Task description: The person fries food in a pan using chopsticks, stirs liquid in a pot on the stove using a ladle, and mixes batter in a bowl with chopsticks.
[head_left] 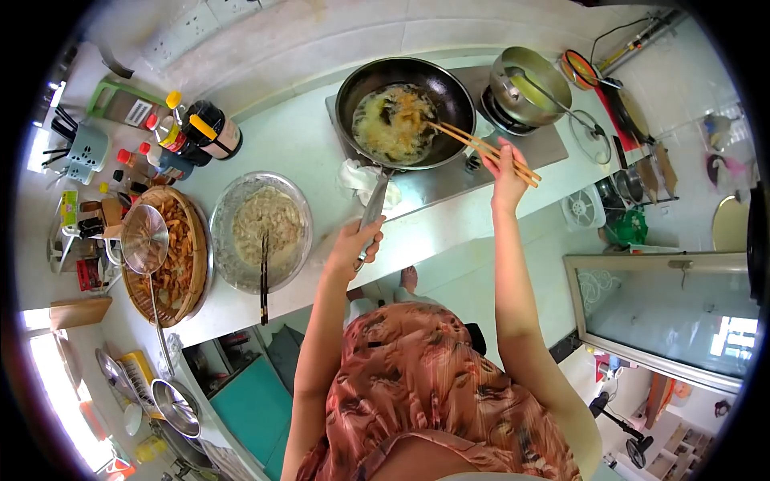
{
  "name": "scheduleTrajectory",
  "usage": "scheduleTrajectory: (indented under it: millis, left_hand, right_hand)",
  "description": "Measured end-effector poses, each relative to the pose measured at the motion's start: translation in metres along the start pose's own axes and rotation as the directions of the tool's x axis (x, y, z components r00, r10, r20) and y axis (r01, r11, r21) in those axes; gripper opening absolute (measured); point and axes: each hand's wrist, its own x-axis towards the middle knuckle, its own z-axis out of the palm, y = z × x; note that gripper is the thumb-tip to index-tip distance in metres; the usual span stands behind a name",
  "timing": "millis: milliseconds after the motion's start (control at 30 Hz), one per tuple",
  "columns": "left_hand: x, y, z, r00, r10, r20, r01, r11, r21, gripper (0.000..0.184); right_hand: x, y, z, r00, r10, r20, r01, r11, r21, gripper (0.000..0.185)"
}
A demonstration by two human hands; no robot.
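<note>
A dark wok (451, 96) sits on the stove with bubbling oil and battered pieces (397, 120) frying in it. My left hand (354, 244) is closed around the wok's grey handle (374, 204). A crumpled white cloth (361, 178) lies beside that handle. In my right hand (508, 172) is a pair of long wooden chopsticks (465, 136), their tips among the frying pieces. To the left stands a metal basin (301, 212) of pale battered food, with dark chopsticks (264, 280) resting over its near edge.
Left of the basin, a wicker basket (196, 272) holds fried pieces, with a mesh strainer (146, 232) across it. Sauce bottles (212, 132) stand behind. A steel pot (553, 76) with a ladle (545, 92) occupies the right burner. A glass lid (591, 138) lies farther right.
</note>
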Motion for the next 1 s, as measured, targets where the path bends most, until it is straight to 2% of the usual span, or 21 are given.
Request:
scheduleTrajectory:
  millis: [67, 167, 267, 500, 700, 900, 1000]
  left_hand:
    - [-0.001, 0.001, 0.001, 1.000, 0.005, 0.002, -0.005, 1.000, -0.008, 0.028]
    - [0.000, 0.000, 0.001, 1.000, 0.008, -0.020, -0.008, 1.000, 0.025, 0.029]
    - [0.000, 0.001, 0.001, 1.000, 0.003, -0.028, -0.002, 1.000, 0.022, 0.030]
    - [-0.001, -0.001, 0.000, 1.000, -0.005, -0.009, 0.005, 1.000, -0.018, 0.029]
    - [0.005, -0.007, -0.008, 0.999, -0.039, -0.012, 0.039, 0.998, 0.042, 0.033]
    - [0.002, -0.006, -0.005, 1.000, 0.007, 0.025, -0.006, 1.000, -0.023, 0.035]
    - [-0.001, -0.003, -0.003, 0.999, 0.009, 0.031, -0.008, 0.999, -0.031, 0.034]
  right_hand:
    - [0.007, 0.009, 0.002, 0.996, 0.091, -0.011, -0.089, 0.988, 0.123, 0.026]
    - [0.015, 0.034, 0.016, 0.990, 0.135, -0.030, -0.128, 0.978, 0.166, 0.023]
    - [0.011, 0.038, 0.038, 0.992, 0.124, -0.003, -0.124, 0.988, 0.091, 0.023]
    - [-0.005, 0.026, 0.035, 0.988, 0.154, -0.020, -0.150, 0.978, 0.145, 0.030]
    - [-0.013, -0.001, 0.007, 0.987, 0.156, 0.035, -0.157, 0.987, 0.041, 0.031]
    - [-0.023, -0.029, -0.009, 0.987, 0.118, 0.108, -0.107, 0.989, -0.106, 0.029]
    - [-0.024, -0.041, -0.019, 0.981, 0.068, 0.184, -0.030, 0.980, -0.199, 0.029]
